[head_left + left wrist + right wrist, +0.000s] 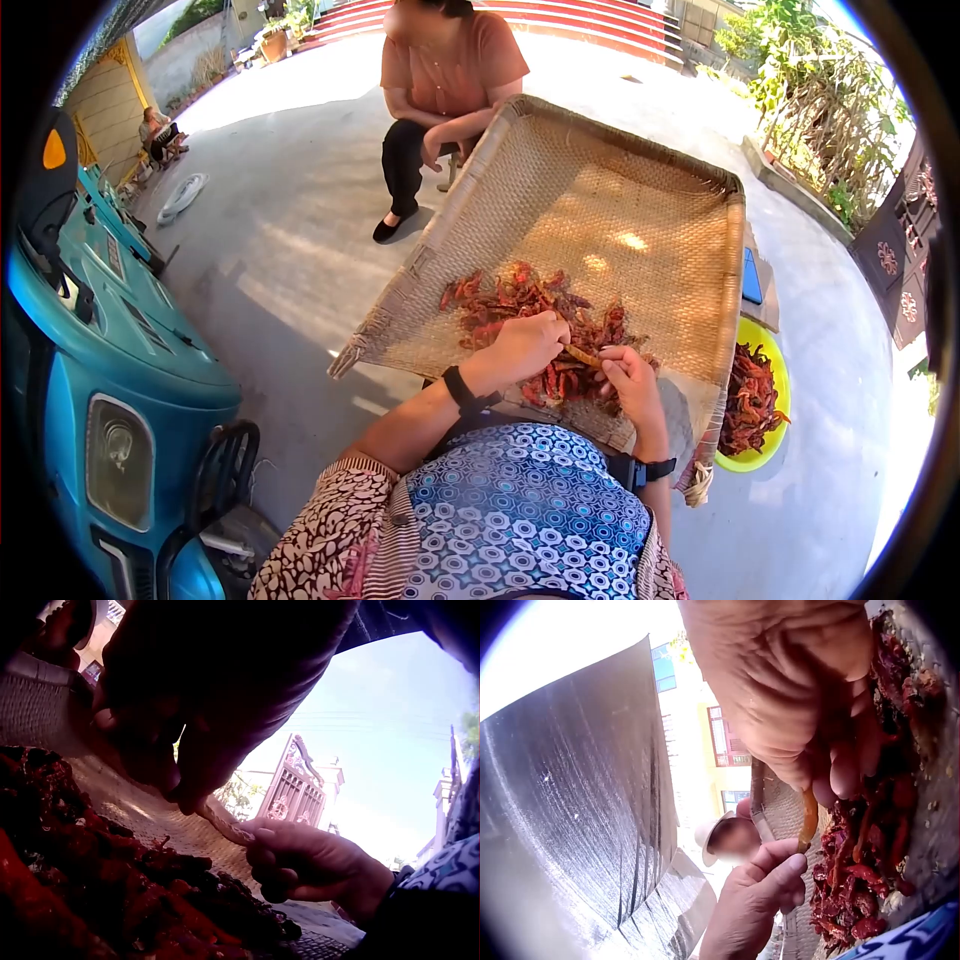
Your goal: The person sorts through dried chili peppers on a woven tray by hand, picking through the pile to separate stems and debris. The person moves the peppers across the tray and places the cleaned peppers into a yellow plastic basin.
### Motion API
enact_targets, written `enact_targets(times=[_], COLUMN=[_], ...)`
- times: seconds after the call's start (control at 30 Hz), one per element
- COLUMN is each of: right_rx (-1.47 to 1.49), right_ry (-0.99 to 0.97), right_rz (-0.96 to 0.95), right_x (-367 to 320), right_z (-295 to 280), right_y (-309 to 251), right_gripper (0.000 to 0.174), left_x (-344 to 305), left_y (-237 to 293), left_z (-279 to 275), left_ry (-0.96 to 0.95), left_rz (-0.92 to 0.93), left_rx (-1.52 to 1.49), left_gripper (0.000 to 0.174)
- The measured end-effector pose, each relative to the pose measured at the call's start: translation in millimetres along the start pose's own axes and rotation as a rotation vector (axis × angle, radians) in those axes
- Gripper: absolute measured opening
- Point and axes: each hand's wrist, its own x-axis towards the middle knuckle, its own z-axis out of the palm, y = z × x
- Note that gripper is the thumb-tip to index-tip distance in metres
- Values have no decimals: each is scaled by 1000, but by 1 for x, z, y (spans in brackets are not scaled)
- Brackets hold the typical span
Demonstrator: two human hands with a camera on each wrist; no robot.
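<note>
Chilli [582,355] in fingertip pinch: left hand [522,343], right hand [634,383].

Peppers [512,298] on tray [655,215]; bowl [781,370] right, vehicle [165,385] left.

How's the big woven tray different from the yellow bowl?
The tray is tan, but the bowl is bright yellow. The tray is much bigger than the bowl. The tray has straight sides and corners, while the bowl's edge curves. Both hold red peppers.
</note>
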Motion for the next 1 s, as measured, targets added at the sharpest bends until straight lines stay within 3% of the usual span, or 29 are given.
enact_targets(times=[0.03,0.17,0.23,0.3,0.33,0.4,0.5,0.6,0.7,0.8,0.87,0.93,1.0], right_rx=[16,53,220,457,723,1019,1000,796,642,325,153,60,37], right_ry=[1,159,399,592,661,757,573,580,421,238,99,-54,-129], right_rz=[10,81,-66,-212,-302,-320,-256,-127,-140,-65,-30,-38,-7], right_x=[-1,-4,-11,-15,-19,-24,-25,-19,-13,-6,-3,3,6], right_z=[-2,-21,-54,-83,-91,-103,-114,-93,-60,-30,-13,2,12], right_y=[0,-5,-2,1,-4,-9,11,14,0,-15,-23,-28,-29], right_gripper=[17,17,18,20,23,24,25,25,28,31,32,33,33], left_x=[0,-2,5,6,6,5,5,-1,1,4,2,-1,2], left_y=[1,-11,-39,-69,-83,-105,-124,-115,-94,-72,-41,0,11], left_z=[-4,-19,-31,-39,-40,-40,-40,-43,-55,-57,-55,-52,-29], left_ry=[-55,20,240,333,315,282,228,271,278,265,190,63,65], left_rz=[-5,-95,-268,-361,-411,-510,-510,-443,-416,-197,-9,-37,-12], left_rx=[-25,-21,179,218,290,433,349,266,111,-98,-25,-141,-198], left_gripper=[12,15,12,12,13,15,13,13,13,15,15,15,16])
